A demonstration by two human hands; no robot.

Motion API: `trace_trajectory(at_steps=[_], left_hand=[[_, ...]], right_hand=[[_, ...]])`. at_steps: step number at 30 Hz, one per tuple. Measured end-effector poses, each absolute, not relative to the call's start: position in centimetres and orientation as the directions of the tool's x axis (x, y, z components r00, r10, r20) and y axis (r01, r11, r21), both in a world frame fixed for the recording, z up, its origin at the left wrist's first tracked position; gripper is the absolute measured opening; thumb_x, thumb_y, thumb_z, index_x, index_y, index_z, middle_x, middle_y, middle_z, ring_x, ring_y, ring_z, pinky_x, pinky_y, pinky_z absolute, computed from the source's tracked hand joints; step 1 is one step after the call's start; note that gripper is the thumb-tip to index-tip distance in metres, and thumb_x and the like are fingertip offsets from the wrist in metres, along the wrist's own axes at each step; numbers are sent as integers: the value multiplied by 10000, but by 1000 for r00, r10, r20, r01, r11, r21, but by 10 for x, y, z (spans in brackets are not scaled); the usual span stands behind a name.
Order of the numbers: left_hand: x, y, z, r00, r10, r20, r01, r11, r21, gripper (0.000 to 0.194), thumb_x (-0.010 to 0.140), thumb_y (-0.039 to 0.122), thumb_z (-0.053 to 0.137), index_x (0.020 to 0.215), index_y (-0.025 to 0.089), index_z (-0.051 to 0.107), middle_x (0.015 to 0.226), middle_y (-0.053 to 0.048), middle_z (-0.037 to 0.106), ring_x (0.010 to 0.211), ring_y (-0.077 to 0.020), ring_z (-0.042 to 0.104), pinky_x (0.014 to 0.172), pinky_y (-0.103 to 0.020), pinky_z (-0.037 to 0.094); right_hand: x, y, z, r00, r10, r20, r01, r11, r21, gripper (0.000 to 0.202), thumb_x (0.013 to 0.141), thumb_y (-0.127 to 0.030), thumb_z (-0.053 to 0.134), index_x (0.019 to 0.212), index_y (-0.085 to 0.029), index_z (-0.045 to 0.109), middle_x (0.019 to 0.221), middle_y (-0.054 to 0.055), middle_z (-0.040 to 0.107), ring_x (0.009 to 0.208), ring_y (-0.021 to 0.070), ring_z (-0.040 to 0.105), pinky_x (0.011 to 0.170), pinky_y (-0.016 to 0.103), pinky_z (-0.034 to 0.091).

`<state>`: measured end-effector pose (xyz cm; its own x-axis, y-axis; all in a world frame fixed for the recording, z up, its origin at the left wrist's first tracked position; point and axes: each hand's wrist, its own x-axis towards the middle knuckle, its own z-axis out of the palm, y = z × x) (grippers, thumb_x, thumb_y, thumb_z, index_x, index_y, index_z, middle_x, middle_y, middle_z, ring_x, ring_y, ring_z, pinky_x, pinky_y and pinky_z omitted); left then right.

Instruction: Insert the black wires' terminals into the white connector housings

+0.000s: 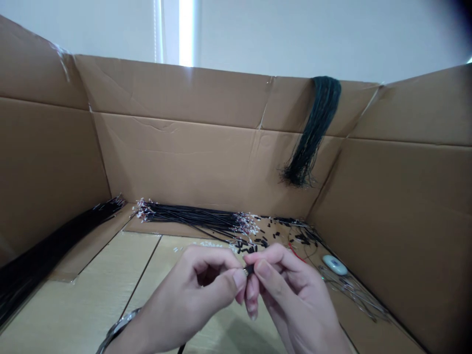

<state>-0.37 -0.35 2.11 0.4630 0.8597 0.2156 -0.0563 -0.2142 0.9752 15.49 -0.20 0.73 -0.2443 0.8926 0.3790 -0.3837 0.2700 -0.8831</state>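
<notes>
My left hand (pixel 201 290) and my right hand (pixel 291 290) meet near the lower middle. Between their fingertips is a small black piece (pixel 250 269) with a light, metallic-looking end. The right thumb and fingers pinch its black part, while the left thumb and index finger close on the light end. What else the left fingers hold is hidden. Short black tube pieces (pixel 261 242) lie scattered just beyond the hands. Behind them rests a bundle of black cables (pixel 199 216) with pale ends. A dark strip shows at the bottom edge below the left hand.
Cardboard walls (pixel 177 147) surround the wooden table (pixel 96 270). Dark green threads (pixel 313 132) hang over the back wall. Long black cables (pixel 55 241) lie at left. A pale oval object (pixel 335 264) and thin wires (pixel 354 290) lie at right. Small white pieces (pixel 208 244) sit beyond my left hand.
</notes>
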Motion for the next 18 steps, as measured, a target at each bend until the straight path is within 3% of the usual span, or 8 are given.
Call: trace_trajectory(at_steps=[4,6,10,13,18], left_hand=[[-7,-3,26,462,859,220,0,-248,969,333,947,379,506,697,166,564,619,31,501,478,-66,358,484,-196,326],[-9,-6,29,444,869,217,126,-300,946,311,960,359,478,730,178,583,704,11,548,622,-104,472,585,-201,386],[-11,-15,29,358,918,169,393,-312,865,240,983,378,421,951,253,623,968,-9,641,971,-185,557,827,-254,435],[-6,-19,23,303,945,121,478,-261,839,215,981,344,394,1054,271,583,1107,-36,639,1070,-220,556,889,-292,447],[0,-19,16,352,919,178,517,-350,782,241,950,225,372,849,212,590,1325,-84,543,1191,-243,531,988,-314,422]], right_hand=[[158,-3,13,-124,785,608,-81,602,-794,103,897,-194,638,814,-216,695,625,-15,670,577,107,650,571,184,546],[164,-2,17,-180,711,680,85,700,-710,128,894,-151,623,856,-236,710,678,-24,689,617,105,665,591,177,539],[180,2,23,-380,667,641,302,745,-595,156,907,-138,613,943,-256,708,762,-35,722,677,115,684,625,197,522],[185,5,22,-410,650,640,391,759,-521,190,905,-117,607,1030,-241,679,919,-9,742,814,139,698,707,214,527],[180,7,18,-498,630,596,357,775,-521,219,908,-71,572,1021,-240,652,976,-3,713,880,142,671,776,230,517]])
